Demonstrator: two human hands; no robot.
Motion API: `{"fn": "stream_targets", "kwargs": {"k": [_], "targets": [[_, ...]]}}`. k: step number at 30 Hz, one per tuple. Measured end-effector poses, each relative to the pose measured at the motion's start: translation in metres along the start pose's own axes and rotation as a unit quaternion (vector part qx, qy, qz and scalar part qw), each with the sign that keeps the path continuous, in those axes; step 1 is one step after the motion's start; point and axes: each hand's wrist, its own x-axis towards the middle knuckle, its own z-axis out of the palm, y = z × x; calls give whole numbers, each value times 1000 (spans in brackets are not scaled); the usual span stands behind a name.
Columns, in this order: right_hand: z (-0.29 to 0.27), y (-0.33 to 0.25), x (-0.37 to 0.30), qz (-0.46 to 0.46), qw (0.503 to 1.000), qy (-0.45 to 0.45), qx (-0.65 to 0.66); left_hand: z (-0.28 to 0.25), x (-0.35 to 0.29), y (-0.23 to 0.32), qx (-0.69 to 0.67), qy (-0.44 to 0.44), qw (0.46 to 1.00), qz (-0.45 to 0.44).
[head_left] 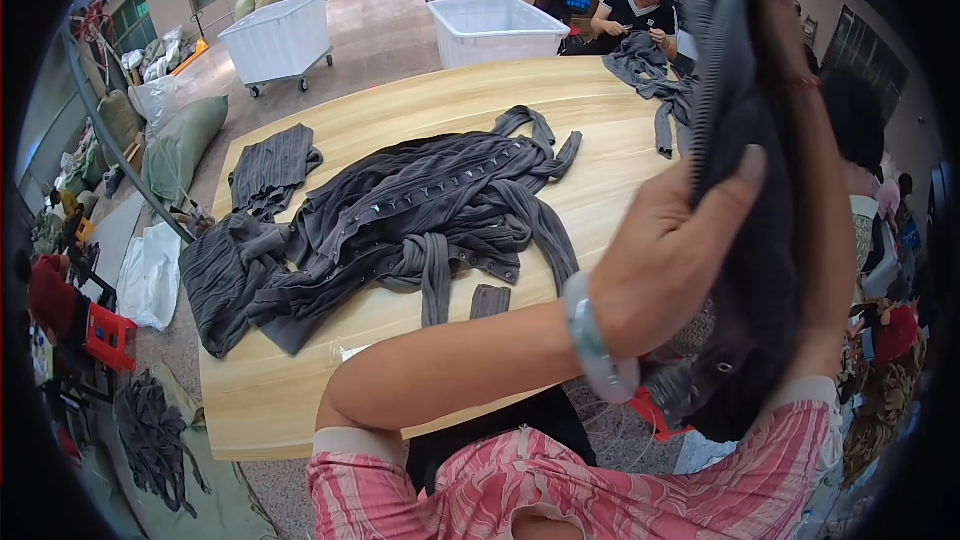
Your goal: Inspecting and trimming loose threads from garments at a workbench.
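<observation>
A dark grey ribbed garment [735, 110] is held up close at the right, hanging lengthwise in front of my raised right arm. My left hand [665, 260], with a pale bangle at the wrist, grips its edge, the thumb pressed flat on the cloth. My right hand [785, 35] is high up behind the garment's top; its fingers are hidden and blurred. On the wooden table [530, 340] lies a pile of dark grey ribbed garments [400, 200] with snap-like fasteners and long strips. A folded grey piece [272, 168] rests behind the pile, and a small grey scrap [490, 301] in front.
Across the table's far right corner a person [645, 15] handles another grey garment [640, 65]. White bins [500, 30] stand beyond the table, one on wheels. Stuffed sacks [185, 145] lie at the left, near a red stool [108, 335]. Grey cloth [155, 430] lies low on the left.
</observation>
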Motion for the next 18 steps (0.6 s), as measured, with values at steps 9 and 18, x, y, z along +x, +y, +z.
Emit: {"fn": "stream_targets", "kwargs": {"k": [9,18], "targets": [[340,-58,-200,-162,890,-420,70,-157,-187,33,49,447,888,93],[207,19,-372,-169,910,-378,-32,-183,-307,-19,140,582,800,-41]]}}
